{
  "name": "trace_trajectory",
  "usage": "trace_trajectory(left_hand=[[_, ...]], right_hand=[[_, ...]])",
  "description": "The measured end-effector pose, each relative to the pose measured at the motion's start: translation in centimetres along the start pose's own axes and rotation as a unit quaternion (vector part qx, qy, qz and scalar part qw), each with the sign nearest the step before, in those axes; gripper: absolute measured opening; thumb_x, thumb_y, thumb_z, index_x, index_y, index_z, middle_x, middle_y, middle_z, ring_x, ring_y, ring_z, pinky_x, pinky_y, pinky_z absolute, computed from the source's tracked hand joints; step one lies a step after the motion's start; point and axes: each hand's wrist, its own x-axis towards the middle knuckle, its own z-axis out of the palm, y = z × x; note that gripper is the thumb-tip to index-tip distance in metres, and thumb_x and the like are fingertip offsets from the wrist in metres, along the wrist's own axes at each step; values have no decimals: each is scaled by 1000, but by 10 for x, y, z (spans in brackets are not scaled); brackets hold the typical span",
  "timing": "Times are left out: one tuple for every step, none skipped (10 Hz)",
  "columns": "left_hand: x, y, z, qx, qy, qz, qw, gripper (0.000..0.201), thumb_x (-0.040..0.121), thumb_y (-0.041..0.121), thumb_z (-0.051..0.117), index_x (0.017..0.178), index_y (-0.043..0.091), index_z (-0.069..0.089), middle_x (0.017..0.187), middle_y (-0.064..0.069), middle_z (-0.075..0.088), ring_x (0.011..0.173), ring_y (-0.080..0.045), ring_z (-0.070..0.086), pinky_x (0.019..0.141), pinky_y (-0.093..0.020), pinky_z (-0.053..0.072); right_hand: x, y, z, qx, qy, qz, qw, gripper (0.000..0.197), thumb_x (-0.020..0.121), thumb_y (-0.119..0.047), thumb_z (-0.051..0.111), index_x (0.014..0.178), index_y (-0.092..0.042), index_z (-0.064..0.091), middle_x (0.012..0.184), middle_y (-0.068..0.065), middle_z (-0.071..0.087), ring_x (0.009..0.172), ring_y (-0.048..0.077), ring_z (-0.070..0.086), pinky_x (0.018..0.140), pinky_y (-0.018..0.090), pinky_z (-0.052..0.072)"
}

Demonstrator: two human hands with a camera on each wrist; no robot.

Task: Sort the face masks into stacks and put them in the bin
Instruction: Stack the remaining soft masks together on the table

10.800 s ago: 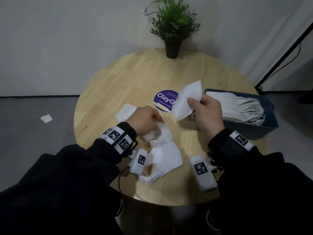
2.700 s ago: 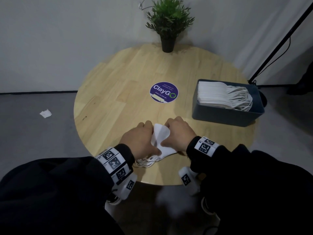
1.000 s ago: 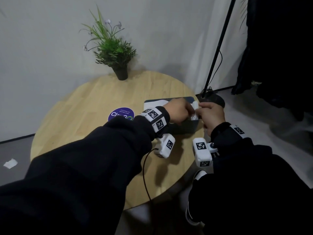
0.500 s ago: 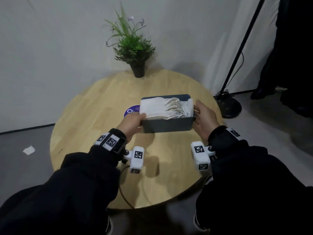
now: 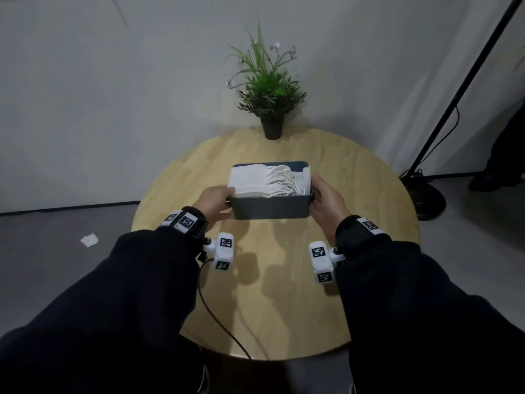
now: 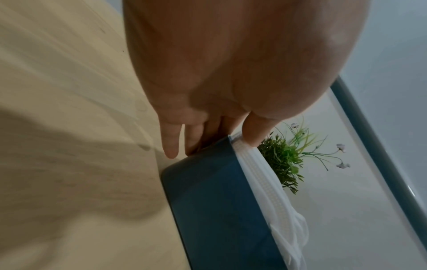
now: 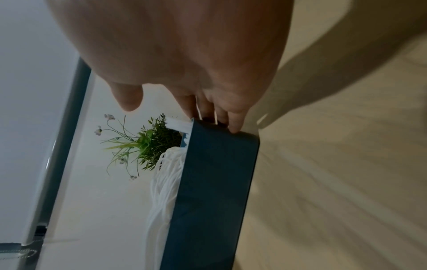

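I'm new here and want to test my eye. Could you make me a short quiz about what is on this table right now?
1. True or false: the face masks lie loose on the table, outside the bin.
2. Which hands touch the bin? A) only the left hand B) only the right hand C) both, one at each end
3. Fill in: at the far edge of the table, behind the bin, stands a potted ____.

Key
1. False: the masks are inside the bin, their ear loops bunched toward its right side.
2. C.
3. plant.
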Motion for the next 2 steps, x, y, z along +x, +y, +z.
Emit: trace_trajectory(left_hand=[[-6, -1, -9, 23, -9, -28, 999, 38, 106, 39, 56, 133, 12, 58, 134, -7, 58, 119, -28, 56, 97, -47, 49], [-27, 18, -29, 116, -10, -13, 993, 58, 104, 50, 57, 150, 15, 50, 138, -1, 51, 127, -27, 53, 99, -44, 47]], right_hand=[[-19, -2, -2, -53, -20, 7, 998, 29, 110, -35, 49, 126, -22, 70, 114, -12, 77, 111, 8, 68, 84, 23, 52], [-38, -8, -9, -168, -35, 4, 985, 33, 107, -31, 55, 139, -25, 60, 125, -13, 68, 114, 8, 61, 86, 26, 45]])
